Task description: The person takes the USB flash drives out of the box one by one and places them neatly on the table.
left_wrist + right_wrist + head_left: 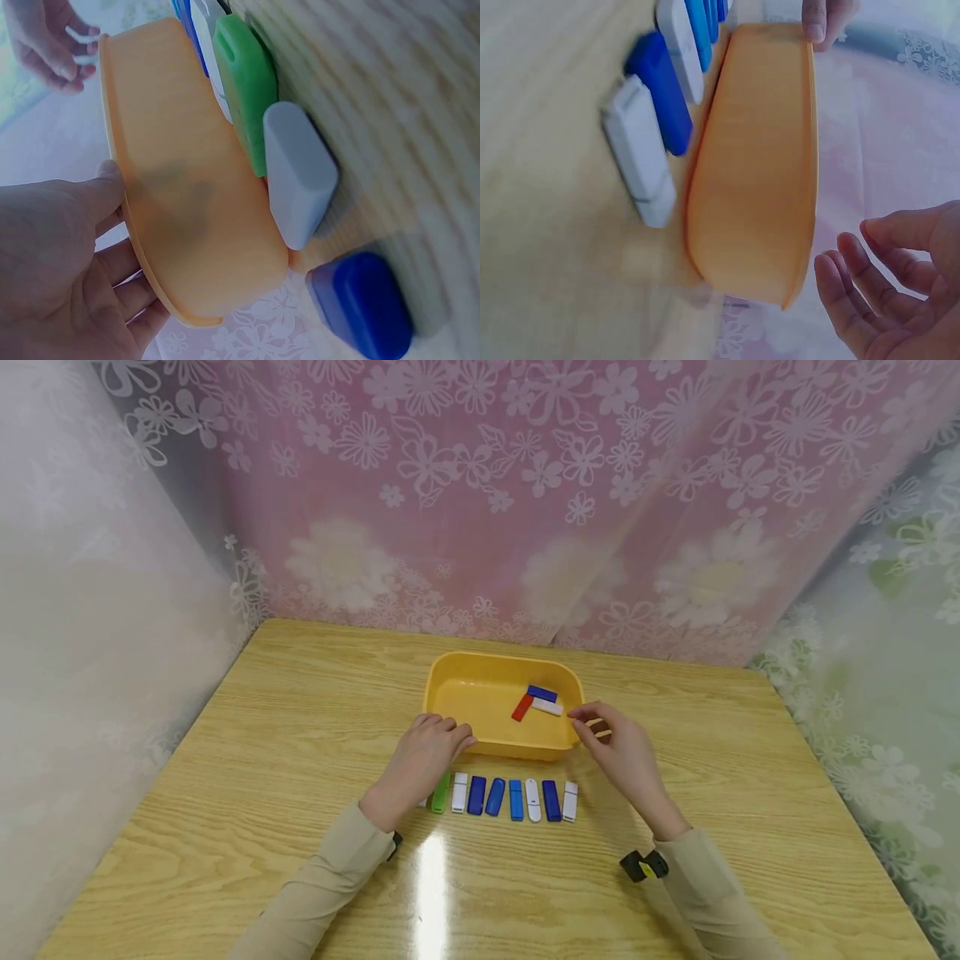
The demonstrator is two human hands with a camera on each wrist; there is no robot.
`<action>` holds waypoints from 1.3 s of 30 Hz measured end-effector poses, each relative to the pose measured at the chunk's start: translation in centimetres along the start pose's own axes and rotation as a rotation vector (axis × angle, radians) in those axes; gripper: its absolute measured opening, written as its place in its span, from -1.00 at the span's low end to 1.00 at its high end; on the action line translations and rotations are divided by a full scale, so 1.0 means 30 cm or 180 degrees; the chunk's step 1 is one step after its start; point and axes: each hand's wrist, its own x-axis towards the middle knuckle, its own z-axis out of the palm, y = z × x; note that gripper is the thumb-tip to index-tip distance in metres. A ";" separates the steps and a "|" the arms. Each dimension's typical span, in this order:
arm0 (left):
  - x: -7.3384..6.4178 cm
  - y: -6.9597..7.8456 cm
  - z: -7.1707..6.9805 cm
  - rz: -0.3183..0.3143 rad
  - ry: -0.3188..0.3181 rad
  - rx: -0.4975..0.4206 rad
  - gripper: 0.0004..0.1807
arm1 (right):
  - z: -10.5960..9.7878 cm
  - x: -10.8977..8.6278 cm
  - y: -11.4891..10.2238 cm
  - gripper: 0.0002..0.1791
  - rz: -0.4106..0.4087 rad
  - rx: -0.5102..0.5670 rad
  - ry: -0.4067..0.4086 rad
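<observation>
A yellow plastic basin (480, 747) stands near the table's middle. Fingers of my left hand (427, 756) reach over its front-left rim, and in the right wrist view the thumb lies on the outer side. My right hand (622, 752) hovers at the basin's right end, fingers loosely curved, thumb and fingertips apart with nothing between them. Inside the basin lie a blue (542, 694), a red (522, 707) and a white USB stick (547, 706). Along its front runs a row of several USB sticks, including a green one (441, 793) partly covered by my left hand.
In the left wrist view, a grey-white stick (300, 176) and a dark blue stick (364, 304) continue the row's left end. A white stick (570, 802) ends it on the right. Pink floral cloth (480, 527) hangs behind the wooden table (300, 693).
</observation>
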 end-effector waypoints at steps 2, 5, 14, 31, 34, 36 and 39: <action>0.000 -0.001 0.000 0.0002 0.0007 -0.0002 -0.78 | 0.006 0.030 -0.010 -0.80 -0.0075 -0.0036 -0.0032; 0.000 -0.001 -0.001 0.0004 0.0011 0.0001 -0.78 | 0.020 0.076 -0.022 -0.77 -0.0176 -0.0151 -0.0135; -0.001 -0.002 -0.002 -0.0002 0.0017 -0.0002 -0.78 | 0.122 0.209 -0.040 -0.72 -0.0217 -0.0732 -0.0465; 0.003 -0.002 0.001 -0.0012 -0.0006 0.0058 -0.78 | 0.228 0.272 -0.021 -0.63 -0.0229 -0.1067 -0.0848; 0.004 -0.002 0.001 -0.0015 -0.0011 0.0060 -0.79 | 0.228 0.274 -0.015 -0.64 -0.0239 -0.0884 -0.0955; 0.003 -0.002 0.003 -0.0010 0.0003 0.0061 -0.81 | 0.229 0.277 -0.009 -0.63 -0.0224 -0.0771 -0.1038; 0.002 -0.003 0.005 0.0000 0.0007 0.0066 -0.81 | 0.232 0.283 0.000 -0.62 -0.0121 -0.0628 -0.1181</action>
